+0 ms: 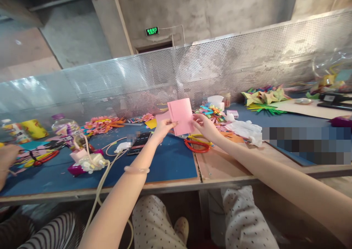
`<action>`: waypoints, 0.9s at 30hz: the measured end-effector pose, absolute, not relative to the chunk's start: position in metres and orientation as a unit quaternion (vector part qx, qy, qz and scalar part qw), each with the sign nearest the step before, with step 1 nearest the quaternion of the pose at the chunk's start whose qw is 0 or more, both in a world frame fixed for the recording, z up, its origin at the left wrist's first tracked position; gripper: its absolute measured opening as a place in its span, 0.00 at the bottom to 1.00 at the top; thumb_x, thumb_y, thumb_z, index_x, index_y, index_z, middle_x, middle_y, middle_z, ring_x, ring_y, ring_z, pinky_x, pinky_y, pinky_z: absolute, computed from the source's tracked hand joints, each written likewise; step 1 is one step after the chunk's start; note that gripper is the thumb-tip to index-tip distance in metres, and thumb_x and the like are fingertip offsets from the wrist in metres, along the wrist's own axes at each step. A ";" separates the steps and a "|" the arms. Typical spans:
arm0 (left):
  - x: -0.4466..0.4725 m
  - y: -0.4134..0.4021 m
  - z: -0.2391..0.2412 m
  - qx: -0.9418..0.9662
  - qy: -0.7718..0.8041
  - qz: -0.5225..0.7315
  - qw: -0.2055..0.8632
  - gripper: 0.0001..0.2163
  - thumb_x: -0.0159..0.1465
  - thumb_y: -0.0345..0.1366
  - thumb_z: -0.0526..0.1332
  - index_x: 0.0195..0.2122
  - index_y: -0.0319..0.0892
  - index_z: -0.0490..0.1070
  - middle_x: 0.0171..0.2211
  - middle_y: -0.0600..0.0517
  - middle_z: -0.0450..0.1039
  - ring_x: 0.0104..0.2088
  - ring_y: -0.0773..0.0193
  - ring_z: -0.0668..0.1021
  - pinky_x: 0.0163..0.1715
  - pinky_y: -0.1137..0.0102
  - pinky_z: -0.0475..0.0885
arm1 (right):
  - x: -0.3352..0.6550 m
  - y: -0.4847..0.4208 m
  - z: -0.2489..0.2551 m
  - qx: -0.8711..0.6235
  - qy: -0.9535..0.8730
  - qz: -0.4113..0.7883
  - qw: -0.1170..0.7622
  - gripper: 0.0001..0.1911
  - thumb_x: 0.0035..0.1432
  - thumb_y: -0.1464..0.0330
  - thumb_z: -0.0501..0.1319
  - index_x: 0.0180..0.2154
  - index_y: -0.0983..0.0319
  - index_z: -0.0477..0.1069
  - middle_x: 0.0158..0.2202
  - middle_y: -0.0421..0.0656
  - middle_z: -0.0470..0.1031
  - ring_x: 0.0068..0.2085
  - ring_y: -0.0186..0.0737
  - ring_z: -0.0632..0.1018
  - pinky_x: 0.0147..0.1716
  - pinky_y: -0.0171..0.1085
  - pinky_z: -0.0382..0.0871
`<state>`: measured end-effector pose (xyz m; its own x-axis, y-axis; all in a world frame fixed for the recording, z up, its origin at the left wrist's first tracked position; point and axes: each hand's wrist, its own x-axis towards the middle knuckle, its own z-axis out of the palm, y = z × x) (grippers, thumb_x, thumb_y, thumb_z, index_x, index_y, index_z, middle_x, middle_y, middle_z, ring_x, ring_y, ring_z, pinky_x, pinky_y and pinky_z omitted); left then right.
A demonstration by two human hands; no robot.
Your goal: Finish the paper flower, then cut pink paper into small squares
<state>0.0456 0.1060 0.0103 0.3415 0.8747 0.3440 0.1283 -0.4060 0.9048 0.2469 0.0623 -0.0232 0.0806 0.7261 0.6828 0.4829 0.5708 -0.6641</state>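
Note:
A folded sheet of pink paper (181, 116) is held up over the table, in front of the metal screen. My left hand (165, 128) pinches its lower left edge, thumb across the front. On the other side, my right hand (203, 125) has its fingers closed on the right edge. Scissors with red and yellow handles (197, 145) lie on the table just below the paper. A smartphone (139, 143) rests near my left wrist. Behind my left hand is a yellow paper piece (151, 123).
A power strip with cables (89, 162) sits at the left, its cords hanging over the front edge. Pink and orange paper flowers (102, 125), a plastic bottle (64, 126) and white tissues (246, 130) lie around. At far left is another person's hand (6, 161). A perforated metal screen (123, 82) closes the back.

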 end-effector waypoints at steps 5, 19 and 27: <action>0.050 0.098 0.011 0.756 0.309 0.415 0.402 0.17 0.48 0.43 0.67 0.35 0.36 0.75 0.32 0.47 0.77 0.34 0.59 0.76 0.35 0.66 0.71 | 0.228 0.049 -0.025 -0.341 -0.725 0.263 0.538 0.26 0.54 0.62 0.60 0.54 0.60 0.60 0.49 0.47 0.69 0.45 0.41 0.73 0.44 0.41 0.69; 0.040 0.114 0.004 0.715 0.335 0.455 0.412 0.19 0.51 0.42 0.65 0.41 0.37 0.73 0.33 0.46 0.77 0.32 0.60 0.77 0.31 0.69 0.70 | 0.247 0.059 -0.023 -0.256 -0.545 0.542 0.586 0.15 0.49 0.66 0.65 0.40 0.61 0.69 0.42 0.45 0.76 0.36 0.39 0.78 0.37 0.39 0.73; 0.032 0.122 0.008 0.752 0.423 0.470 0.186 0.10 0.54 0.38 0.61 0.31 0.36 0.73 0.26 0.50 0.75 0.27 0.63 0.75 0.27 0.72 0.66 | 0.263 0.070 -0.025 -0.243 -0.448 0.624 0.592 0.11 0.52 0.70 0.62 0.40 0.61 0.70 0.41 0.44 0.76 0.38 0.38 0.77 0.40 0.40 0.71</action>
